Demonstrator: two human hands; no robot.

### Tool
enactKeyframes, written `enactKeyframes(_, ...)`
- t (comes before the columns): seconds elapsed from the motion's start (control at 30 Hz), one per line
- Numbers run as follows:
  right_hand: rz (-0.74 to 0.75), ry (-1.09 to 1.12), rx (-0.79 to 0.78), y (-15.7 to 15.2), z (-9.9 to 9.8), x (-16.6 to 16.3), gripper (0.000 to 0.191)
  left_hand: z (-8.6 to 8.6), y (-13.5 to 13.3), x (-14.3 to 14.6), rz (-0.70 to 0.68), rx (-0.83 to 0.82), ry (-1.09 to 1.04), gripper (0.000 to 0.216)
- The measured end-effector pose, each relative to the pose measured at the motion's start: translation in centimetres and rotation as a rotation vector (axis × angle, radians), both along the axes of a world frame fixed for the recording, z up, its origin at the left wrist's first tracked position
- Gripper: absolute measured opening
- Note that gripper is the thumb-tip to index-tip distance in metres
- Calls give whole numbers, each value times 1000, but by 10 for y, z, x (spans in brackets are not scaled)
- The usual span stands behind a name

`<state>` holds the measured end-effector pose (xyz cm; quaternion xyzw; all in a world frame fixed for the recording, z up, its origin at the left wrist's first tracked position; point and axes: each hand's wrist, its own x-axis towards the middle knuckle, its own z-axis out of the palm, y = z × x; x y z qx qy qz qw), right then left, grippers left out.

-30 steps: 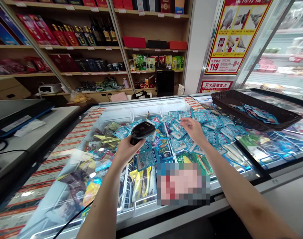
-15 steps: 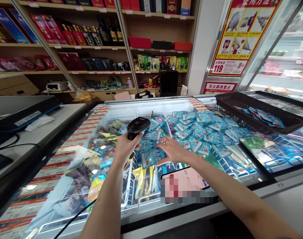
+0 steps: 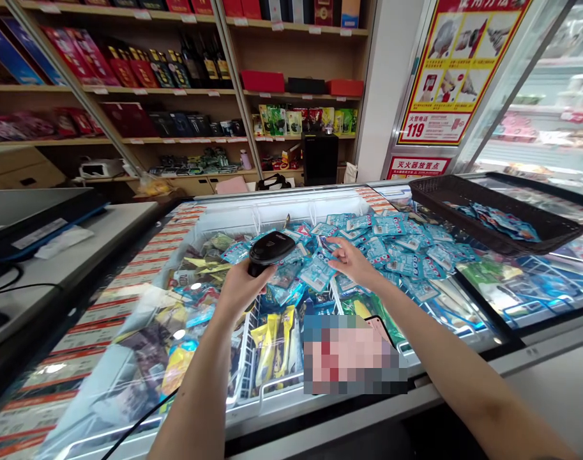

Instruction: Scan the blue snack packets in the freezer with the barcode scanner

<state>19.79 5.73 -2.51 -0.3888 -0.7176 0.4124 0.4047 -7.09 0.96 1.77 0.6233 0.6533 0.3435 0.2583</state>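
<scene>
My left hand (image 3: 243, 287) is wrapped round a black handheld barcode scanner (image 3: 272, 248), its head pointing right above the freezer's glass top. A cable trails away below my left forearm. To the right, my right hand (image 3: 351, 260) has its fingers bent at the edge of a blue packet (image 3: 316, 271) and seems to pinch it; the fingertips are partly hidden. This packet lies tilted, its printed label side facing up. Many similar blue packets (image 3: 391, 252) are spread in a heap on the glass beyond and right of my right hand.
A dark woven basket (image 3: 554, 236) with more blue packets stands at the right. A phone (image 3: 380, 329), partly blurred out, lies near the front edge. Frozen goods (image 3: 274, 342) show through the glass. At left is a counter (image 3: 113, 230); stocked shelves (image 3: 176, 92) rise behind.
My right hand has moved away from me and slightly right, its spread fingers now bent in. A blue packet has shifted the same way and turned. The scanner has stayed nearly in place.
</scene>
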Motion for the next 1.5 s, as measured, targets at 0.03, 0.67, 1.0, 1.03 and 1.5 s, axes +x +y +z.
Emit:
enactKeyframes(0.03, -35, 62, -18, 3, -1, 3, 53, 0, -1, 2, -13, 0, 14, 39)
enactKeyframes(0.67, -407, 399, 65, 34, -18, 28, 46, 4, -12, 28, -374, -128, 11, 33)
enactKeyframes(1.0, -428, 347, 80, 32, -19, 25, 47, 9, -15, 31, -393, -143, 17, 30)
enactKeyframes(1.03, -429, 346, 83, 31, -19, 25, 47, 10, -15, 32, -394, -147, 18, 30)
enactKeyframes(1.5, -444, 307, 88, 29, -18, 24, 48, 12, -16, 34, -369, -174, -8, 32)
